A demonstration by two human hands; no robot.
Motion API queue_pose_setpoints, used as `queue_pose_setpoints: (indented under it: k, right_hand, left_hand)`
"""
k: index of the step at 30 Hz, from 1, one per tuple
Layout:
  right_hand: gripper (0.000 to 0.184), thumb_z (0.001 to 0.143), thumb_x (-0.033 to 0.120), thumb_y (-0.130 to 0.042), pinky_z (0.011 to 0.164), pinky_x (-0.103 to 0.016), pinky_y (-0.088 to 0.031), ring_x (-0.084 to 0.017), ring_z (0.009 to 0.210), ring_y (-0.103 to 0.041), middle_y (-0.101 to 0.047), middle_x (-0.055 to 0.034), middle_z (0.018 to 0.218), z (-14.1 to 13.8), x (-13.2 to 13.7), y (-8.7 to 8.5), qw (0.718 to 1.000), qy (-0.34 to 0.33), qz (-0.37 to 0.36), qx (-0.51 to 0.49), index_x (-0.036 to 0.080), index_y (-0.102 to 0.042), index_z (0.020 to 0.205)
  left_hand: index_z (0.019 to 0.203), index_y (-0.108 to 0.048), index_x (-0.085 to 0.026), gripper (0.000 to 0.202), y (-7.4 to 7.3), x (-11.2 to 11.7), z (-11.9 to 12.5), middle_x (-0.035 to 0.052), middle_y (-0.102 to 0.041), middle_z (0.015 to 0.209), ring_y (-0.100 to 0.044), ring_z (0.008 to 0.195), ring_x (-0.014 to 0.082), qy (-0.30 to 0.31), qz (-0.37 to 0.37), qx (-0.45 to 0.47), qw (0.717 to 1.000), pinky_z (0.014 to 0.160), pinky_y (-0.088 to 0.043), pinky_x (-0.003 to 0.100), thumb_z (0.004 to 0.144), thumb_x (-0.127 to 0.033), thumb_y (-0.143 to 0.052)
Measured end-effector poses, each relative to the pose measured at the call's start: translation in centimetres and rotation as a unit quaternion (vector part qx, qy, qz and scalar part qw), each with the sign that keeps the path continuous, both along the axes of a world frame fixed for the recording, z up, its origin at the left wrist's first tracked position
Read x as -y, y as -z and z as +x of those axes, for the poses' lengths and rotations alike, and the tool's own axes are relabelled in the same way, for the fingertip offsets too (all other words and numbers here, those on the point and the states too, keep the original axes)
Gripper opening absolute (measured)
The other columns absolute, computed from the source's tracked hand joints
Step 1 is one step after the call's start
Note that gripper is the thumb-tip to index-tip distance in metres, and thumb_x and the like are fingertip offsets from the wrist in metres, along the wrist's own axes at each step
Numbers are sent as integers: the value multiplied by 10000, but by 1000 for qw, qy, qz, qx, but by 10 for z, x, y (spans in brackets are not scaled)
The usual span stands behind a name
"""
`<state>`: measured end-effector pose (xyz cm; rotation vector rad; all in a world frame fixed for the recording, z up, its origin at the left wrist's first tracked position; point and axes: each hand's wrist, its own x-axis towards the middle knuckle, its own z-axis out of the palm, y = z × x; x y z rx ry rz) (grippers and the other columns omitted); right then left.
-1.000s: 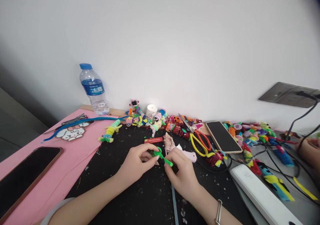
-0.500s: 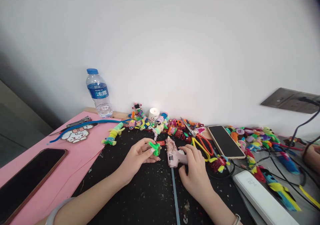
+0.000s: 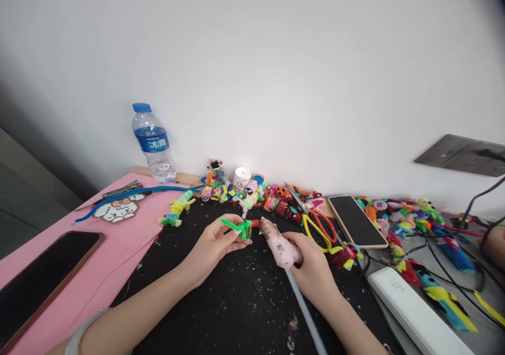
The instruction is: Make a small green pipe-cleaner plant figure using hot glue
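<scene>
Between the fingers of my left hand (image 3: 216, 244) is a bent green pipe cleaner (image 3: 245, 231), one end sticking out to the left. My right hand (image 3: 313, 265) is wrapped round the handle of a pale pink glue gun (image 3: 282, 247). Its brown-stained nozzle points away from me, close to the green piece but apart from it. A long translucent glue stick (image 3: 305, 307) runs out of the gun's back end toward me. Just beyond the nozzle lies a small red object (image 3: 254, 223), partly hidden.
Scissors (image 3: 315, 221), a phone (image 3: 357, 221) and several fuzzy pipe-cleaner figures (image 3: 278, 208) line the wall side. A water bottle (image 3: 154, 144) and a dark phone (image 3: 47, 286) are left. A white power bank (image 3: 414, 313), cables and another person's hand (image 3: 495, 244) are right.
My right hand has closed round the glue gun and lifted and turned it, so the glue stick now slants to the right. The green pipe cleaner has turned in my left hand.
</scene>
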<state>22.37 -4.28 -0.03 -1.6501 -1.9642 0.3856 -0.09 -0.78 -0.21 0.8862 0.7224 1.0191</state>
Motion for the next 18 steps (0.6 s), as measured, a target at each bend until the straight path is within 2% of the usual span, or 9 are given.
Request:
queue_pose_setpoints:
  k: [3,7,18]
  right_hand:
    - [167,721,173,-540,631,-259,-412,-165,691,-550,-601,-9,785,1,1,-3,994,-13,-31,-104,194,-571,884]
    - [17,726,187,-556,527,-224,-365,-122,564,-465,-513,24,632,-2,5,-12,984,-57,-41,-165,176,-547,734]
    - [34,720,163,-573,494,-211,-340,-104,529,-430,-495,35,600,-7,6,-13,978,-76,-61,-183,170,-543,703]
  left_hand:
    - [943,-556,-215,144,2,1,0,-1,-590,935,-642,851,179,4,4,0,1000,859,-481,355,804,-237,-587]
    - [934,-573,-211,139,3,2,1,1,-586,937,-630,847,167,20,7,1,1000,869,-485,375,797,-220,-593]
    - [901,-584,-186,133,-4,5,2,31,-602,1023,-609,867,165,29,5,-8,1000,832,-501,340,775,-217,-614]
